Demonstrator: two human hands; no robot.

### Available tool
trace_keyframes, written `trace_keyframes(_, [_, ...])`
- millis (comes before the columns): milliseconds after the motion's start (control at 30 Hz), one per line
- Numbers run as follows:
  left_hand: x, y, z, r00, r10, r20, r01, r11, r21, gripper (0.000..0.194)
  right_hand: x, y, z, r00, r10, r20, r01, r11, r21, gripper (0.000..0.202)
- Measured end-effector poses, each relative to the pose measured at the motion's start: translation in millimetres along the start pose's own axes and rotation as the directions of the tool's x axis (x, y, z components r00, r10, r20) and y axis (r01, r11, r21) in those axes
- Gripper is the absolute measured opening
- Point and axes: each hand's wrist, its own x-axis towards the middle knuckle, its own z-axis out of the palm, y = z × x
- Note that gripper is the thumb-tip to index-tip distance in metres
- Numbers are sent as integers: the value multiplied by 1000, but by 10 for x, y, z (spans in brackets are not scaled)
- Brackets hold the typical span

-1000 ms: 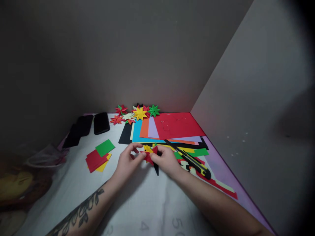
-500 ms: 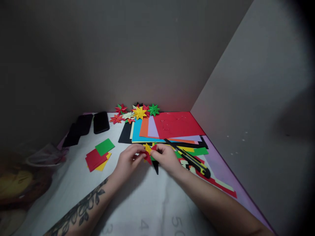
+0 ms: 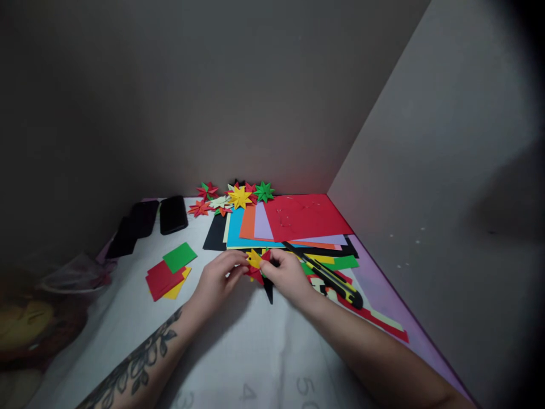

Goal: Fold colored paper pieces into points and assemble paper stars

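Both hands gripping: left hand (image 3: 223, 275) is pinching the left edge of a folded paper star (image 3: 254, 261) between thumb and fingers, right hand (image 3: 287, 275) is pinching its right side. Star is sitting mid-table (image 3: 374, 270), above a white sheet (image 3: 238, 352) with faint printed digits. One yellow point is aiming away from the wearer, one red point is angling up to the right, red is also showing at the near side. A black paper tip (image 3: 268, 291) is tapering toward the wearer just below; fingers are covering much, so can't tell the star's long axis or if this tip belongs to it.

At least six finished paper stars (image 3: 239, 197), spiky, crisp-folded, are clustering by the back wall (image 3: 213, 102). Smooth paper sheets (image 3: 306, 218), fanned, are lying in front and right, red on top. One yellow-black plastic box cutter (image 3: 330, 278) is lying diagonally beside the right hand, over cut paper strips (image 3: 347, 262). Left side: small rectangular paper pieces (image 3: 179, 257) in green, red and yellow are overlapping; one glossy black slab (image 3: 174, 215) with rounded corners is lying behind them.
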Motion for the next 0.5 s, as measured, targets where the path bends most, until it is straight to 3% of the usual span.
trace_keyframes(200, [11, 6, -32, 995, 73, 65, -76, 996, 52, 16, -11, 3, 2, 1000, -2, 20, 2, 1000, -4, 14])
trace_keyframes(333, [40, 30, -59, 989, 91, 120, -90, 996, -8, 15, -9, 29, -2, 999, 11, 43, -11, 1000, -17, 14])
trace_keyframes(500, [36, 14, -15, 993, -60, 100, 66, 996, -66, 11, -14, 53, 11, 998, -2, 56, 5, 999, -44, 13])
